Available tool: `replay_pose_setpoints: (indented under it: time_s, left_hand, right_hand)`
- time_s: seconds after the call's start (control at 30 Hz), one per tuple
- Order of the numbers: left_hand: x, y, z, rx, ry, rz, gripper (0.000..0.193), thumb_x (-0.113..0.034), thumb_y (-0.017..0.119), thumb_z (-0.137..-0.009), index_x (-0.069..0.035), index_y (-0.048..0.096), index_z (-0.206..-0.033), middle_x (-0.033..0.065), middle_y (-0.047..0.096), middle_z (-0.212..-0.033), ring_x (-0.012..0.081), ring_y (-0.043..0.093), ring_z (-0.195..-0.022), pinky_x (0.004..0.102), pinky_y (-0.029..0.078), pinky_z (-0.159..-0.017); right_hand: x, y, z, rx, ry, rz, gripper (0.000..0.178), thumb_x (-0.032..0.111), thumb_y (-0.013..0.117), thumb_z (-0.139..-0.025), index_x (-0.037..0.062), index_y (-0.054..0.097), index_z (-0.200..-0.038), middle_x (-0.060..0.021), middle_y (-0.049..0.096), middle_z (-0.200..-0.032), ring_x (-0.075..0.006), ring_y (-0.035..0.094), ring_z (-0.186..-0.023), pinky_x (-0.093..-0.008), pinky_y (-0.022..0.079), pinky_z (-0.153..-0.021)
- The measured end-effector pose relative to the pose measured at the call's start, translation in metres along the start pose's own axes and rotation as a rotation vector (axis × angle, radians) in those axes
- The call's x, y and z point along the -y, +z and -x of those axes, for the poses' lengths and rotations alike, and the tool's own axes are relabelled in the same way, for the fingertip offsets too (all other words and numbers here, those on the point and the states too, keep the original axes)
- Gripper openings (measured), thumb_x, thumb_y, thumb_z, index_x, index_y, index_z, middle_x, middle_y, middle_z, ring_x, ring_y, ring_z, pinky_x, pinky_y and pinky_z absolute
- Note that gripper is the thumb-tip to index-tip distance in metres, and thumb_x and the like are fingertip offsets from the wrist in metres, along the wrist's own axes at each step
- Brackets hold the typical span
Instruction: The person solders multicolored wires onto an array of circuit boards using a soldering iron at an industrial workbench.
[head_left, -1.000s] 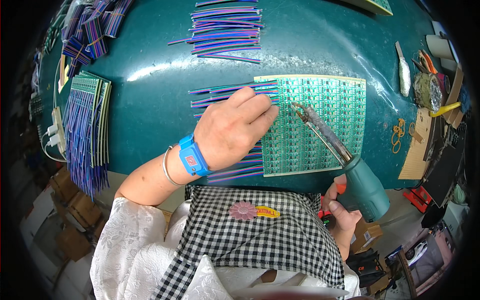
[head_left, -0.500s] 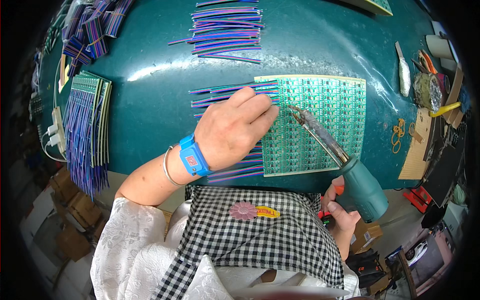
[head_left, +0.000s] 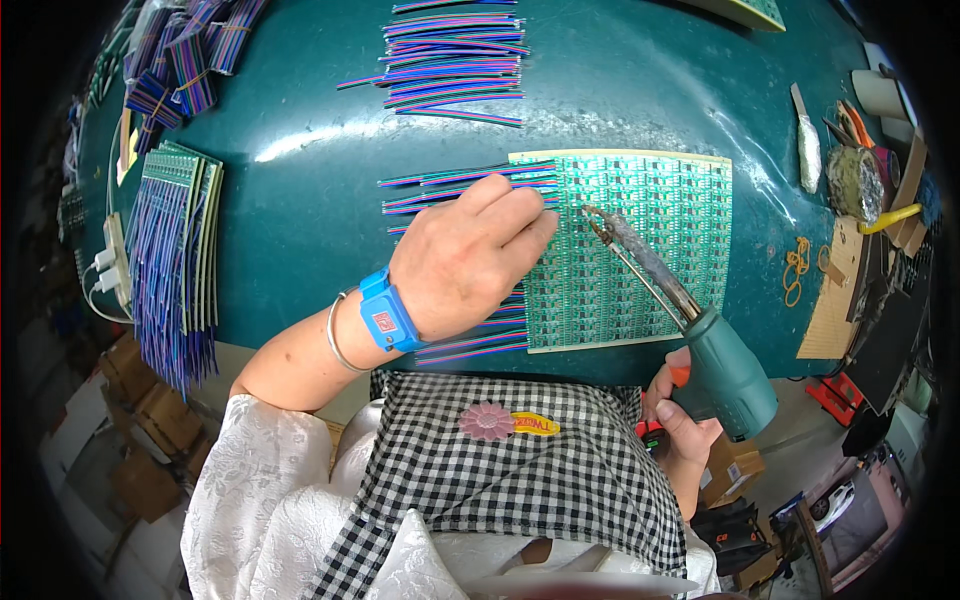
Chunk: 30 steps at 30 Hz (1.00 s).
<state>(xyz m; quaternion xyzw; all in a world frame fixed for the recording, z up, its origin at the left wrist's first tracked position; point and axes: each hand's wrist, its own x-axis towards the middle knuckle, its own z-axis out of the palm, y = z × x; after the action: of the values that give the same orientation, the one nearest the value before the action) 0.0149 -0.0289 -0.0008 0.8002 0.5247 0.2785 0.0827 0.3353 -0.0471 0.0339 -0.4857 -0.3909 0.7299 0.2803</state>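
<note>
Green circuit-board panel [head_left: 650,255], head view, lies flat on the green tabletop [head_left: 310,230], before the worker. Multicoloured ribbon leads [head_left: 472,352] run off its left edge. Left hand [head_left: 472,245] rests over the leads; fingers bent and drawn together, tips down at that edge. Whether they pinch a lead or only press it is hidden. Right hand [head_left: 688,425] is wrapped round the handle of a green soldering gun [head_left: 735,385], whose hot end [head_left: 598,222] points far and left, close to the left fingertips; contact with the board cannot be confirmed.

Judged step: soldering at the lead ends. Recommended: keep each lead flat and square to its pad, left hand steady until the joint sets; keep fingertips clear of the hot end; dwell briefly, avoiding bridges to neighbouring pads, which appear closely spaced.
</note>
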Motion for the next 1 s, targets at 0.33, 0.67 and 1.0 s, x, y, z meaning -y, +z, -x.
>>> replay_pose_setpoints:
  time_s: [0.33, 0.67, 1.0]
  left_hand:
    - [-0.003, -0.005, -0.001, 0.052, -0.062, 0.047, 0.039, 0.002, 0.07, -0.065, 0.003, 0.071, -0.104, 0.0107, 0.061, -0.096, 0.0249, 0.058, -0.074, 0.0355, 0.051, -0.061]
    - [0.005, -0.036, -0.026, 0.0, -0.109, 0.096, 0.019, 0.004, 0.074, -0.072, -0.003, 0.072, -0.089, 0.009, 0.069, -0.088, 0.0273, 0.065, -0.081, 0.0366, 0.055, -0.07]
    - [0.062, -0.031, -0.039, 0.04, -0.28, -0.043, 0.017, -0.003, 0.075, -0.077, -0.003, 0.06, -0.085, 0.011, 0.057, -0.084, 0.0319, 0.055, -0.081, 0.0422, 0.045, -0.073]
  right_hand:
    - [0.005, 0.008, -0.004, -0.074, -0.154, -0.079, 0.06, 0.009, 0.074, -0.076, -0.0059, 0.05, -0.129, -0.0087, 0.054, -0.074, -0.0168, 0.053, -0.054, -0.0299, 0.046, -0.049]
    - [0.02, -0.057, -0.014, -0.019, -0.633, -0.331, 0.062, 0.005, 0.062, -0.084, -0.0065, 0.037, -0.139, -0.0116, 0.053, -0.087, -0.0156, 0.052, -0.054, -0.0283, 0.049, -0.043]
    - [0.054, -0.094, -0.012, -0.173, -0.963, -0.339, 0.058, 0.008, 0.057, -0.089, -0.0073, 0.037, -0.142, -0.0118, 0.05, -0.088, -0.015, 0.051, -0.057, -0.0277, 0.049, -0.045]
